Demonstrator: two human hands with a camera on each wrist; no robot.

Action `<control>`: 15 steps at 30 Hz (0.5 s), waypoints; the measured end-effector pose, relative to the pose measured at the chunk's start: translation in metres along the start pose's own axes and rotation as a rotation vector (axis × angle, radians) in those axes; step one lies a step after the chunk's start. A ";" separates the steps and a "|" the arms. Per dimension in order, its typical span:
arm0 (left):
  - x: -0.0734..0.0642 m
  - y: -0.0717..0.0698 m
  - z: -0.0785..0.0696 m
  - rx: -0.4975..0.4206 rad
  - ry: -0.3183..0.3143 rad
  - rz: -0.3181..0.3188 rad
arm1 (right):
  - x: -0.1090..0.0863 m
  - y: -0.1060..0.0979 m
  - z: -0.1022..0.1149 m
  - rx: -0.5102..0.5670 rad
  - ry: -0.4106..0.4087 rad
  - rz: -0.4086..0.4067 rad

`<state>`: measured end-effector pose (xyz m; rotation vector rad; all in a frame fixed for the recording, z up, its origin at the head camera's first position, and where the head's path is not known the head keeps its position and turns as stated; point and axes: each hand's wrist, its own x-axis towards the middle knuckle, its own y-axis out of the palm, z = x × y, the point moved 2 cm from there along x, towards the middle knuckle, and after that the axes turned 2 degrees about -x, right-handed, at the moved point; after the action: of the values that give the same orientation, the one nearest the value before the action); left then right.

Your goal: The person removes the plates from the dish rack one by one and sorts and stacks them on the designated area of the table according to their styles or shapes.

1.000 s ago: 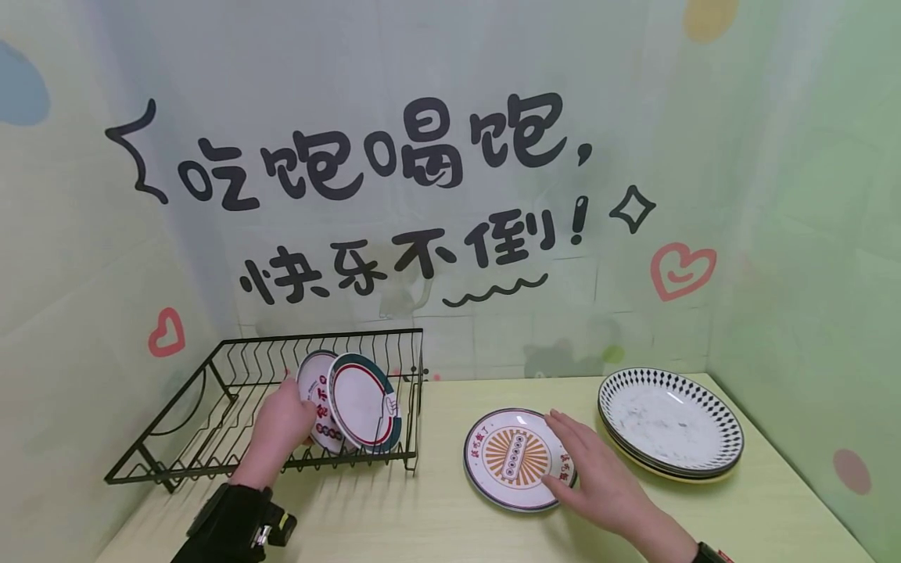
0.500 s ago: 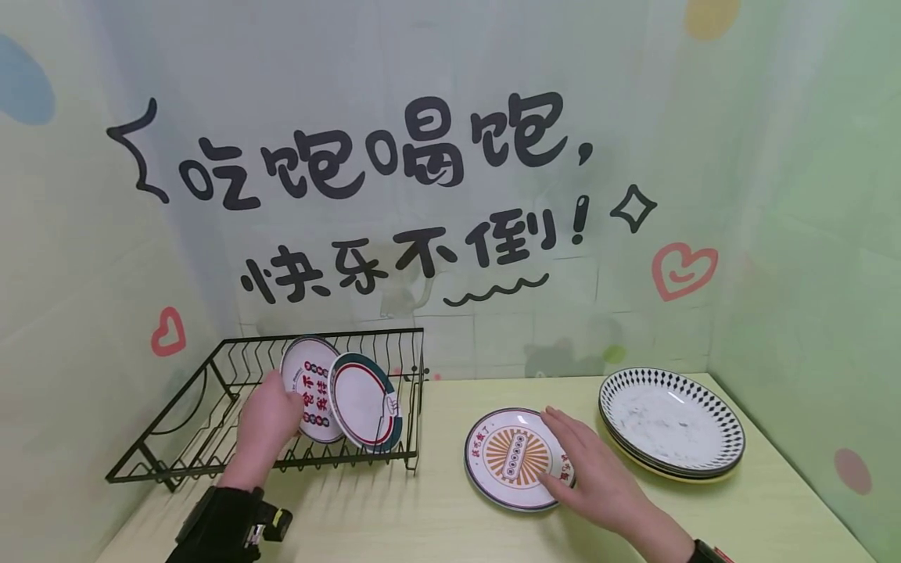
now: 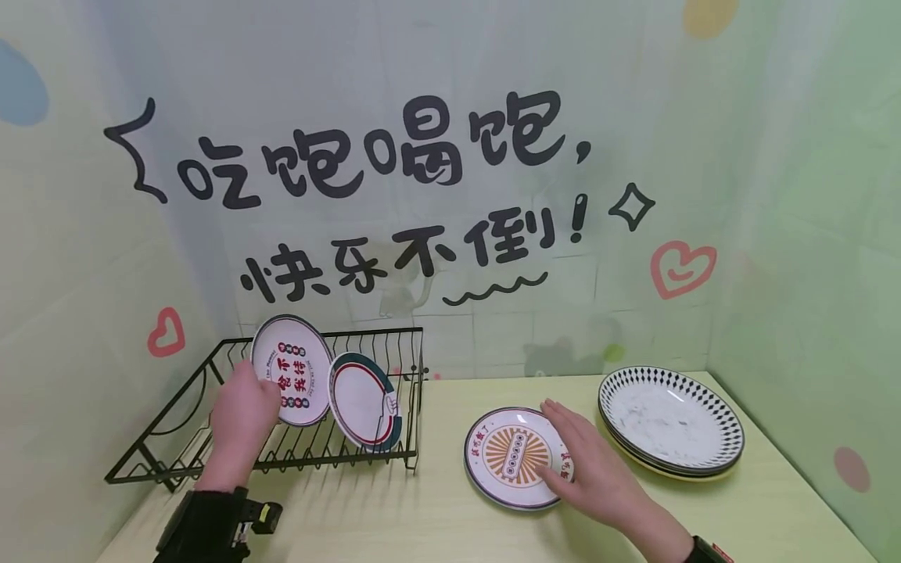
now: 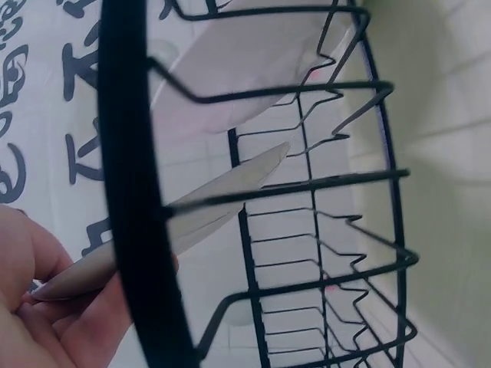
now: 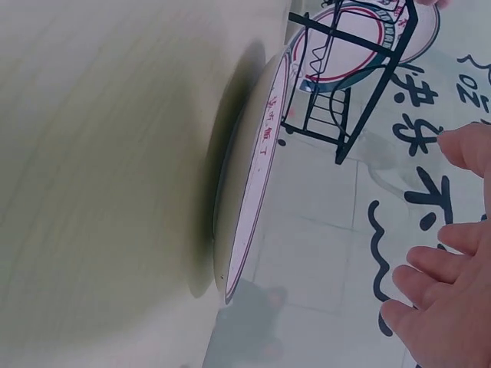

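My left hand [image 3: 242,403] pinches the edge of a white plate with red characters [image 3: 299,367], held tilted over the black wire dish rack [image 3: 317,336]. In the left wrist view, thumb and fingers grip this plate's rim [image 4: 207,195] behind the rack's bars. Just right of it, a white plate with a dark green rim [image 3: 362,403] leans in the rack. My right hand [image 3: 598,473], fingers extended, hovers over the right side of a plate with an orange sunburst [image 3: 514,457]. The right wrist view has that hand [image 5: 453,284] apart from the sunburst plate [image 5: 257,184].
At the right of the pale wooden table [image 3: 422,516] stands a stack of larger plates [image 3: 669,422], the top one with a black-patterned rim. A printed backdrop [image 3: 464,70] with black lettering closes off the back, with side panels to left and right.
My left hand has moved left and raised the red-lettered plate away from the green-rimmed one, so more of its face shows. The right hand has barely moved.
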<state>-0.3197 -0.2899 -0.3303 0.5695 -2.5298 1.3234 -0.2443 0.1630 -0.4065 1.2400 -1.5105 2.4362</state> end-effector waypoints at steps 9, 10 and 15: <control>-0.003 -0.014 0.005 -0.113 -0.027 -0.158 | 0.003 -0.003 0.002 0.028 0.007 -0.020; -0.003 -0.015 0.005 -0.124 -0.028 -0.176 | 0.003 -0.003 0.002 0.030 0.010 -0.018; -0.002 -0.021 0.004 -0.171 -0.030 -0.277 | 0.005 -0.001 0.001 0.046 -0.001 -0.024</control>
<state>-0.3085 -0.3038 -0.3181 0.8701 -2.4452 0.9990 -0.2465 0.1611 -0.4026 1.2590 -1.4387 2.4693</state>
